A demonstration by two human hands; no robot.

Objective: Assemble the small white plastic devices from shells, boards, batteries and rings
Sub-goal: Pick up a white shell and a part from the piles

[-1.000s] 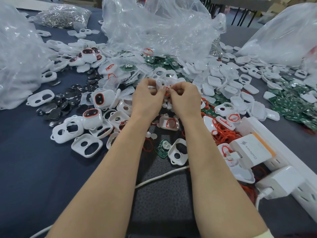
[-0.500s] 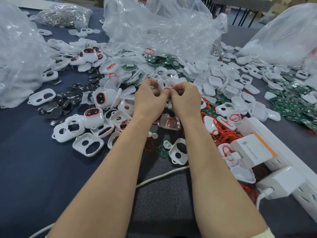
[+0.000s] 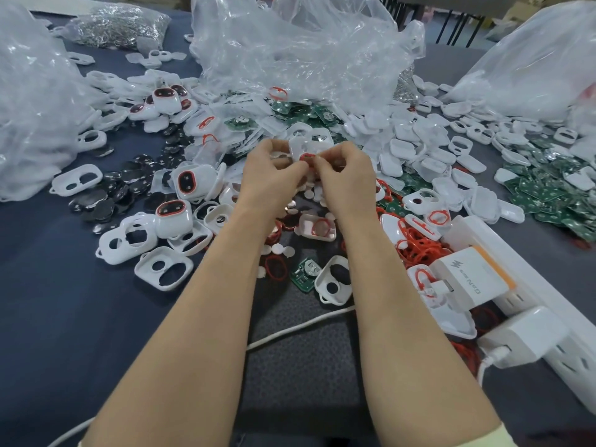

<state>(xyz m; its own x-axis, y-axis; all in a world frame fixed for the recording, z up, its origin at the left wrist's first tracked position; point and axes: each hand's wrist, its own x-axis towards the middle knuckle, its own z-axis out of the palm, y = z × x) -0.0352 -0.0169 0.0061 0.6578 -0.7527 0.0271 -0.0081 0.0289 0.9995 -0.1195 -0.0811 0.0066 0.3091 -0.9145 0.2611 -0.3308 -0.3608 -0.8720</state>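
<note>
My left hand (image 3: 272, 175) and my right hand (image 3: 346, 179) meet above the middle of the table, fingers curled. Between their fingertips they pinch a small white shell with a red ring (image 3: 305, 156) on it; most of the shell is hidden by my fingers. Below my wrists lie a white shell holding a red ring (image 3: 317, 228), a green board (image 3: 304, 274), an empty white front shell (image 3: 333, 283) and loose red rings (image 3: 419, 246). Finished white devices (image 3: 193, 182) with dark faces sit to the left, beside black coin batteries (image 3: 106, 201).
Clear plastic bags (image 3: 290, 50) rise at the back, left and right. Heaps of white shells (image 3: 429, 137) and green boards (image 3: 548, 191) spread right. A white power strip (image 3: 548, 298) with chargers (image 3: 474, 279) runs along the right edge; a white cable (image 3: 300, 327) crosses under my forearms.
Both hands have stayed together at the same spot, fingers working slightly on the shell and ring. Nothing else on the table has moved.
</note>
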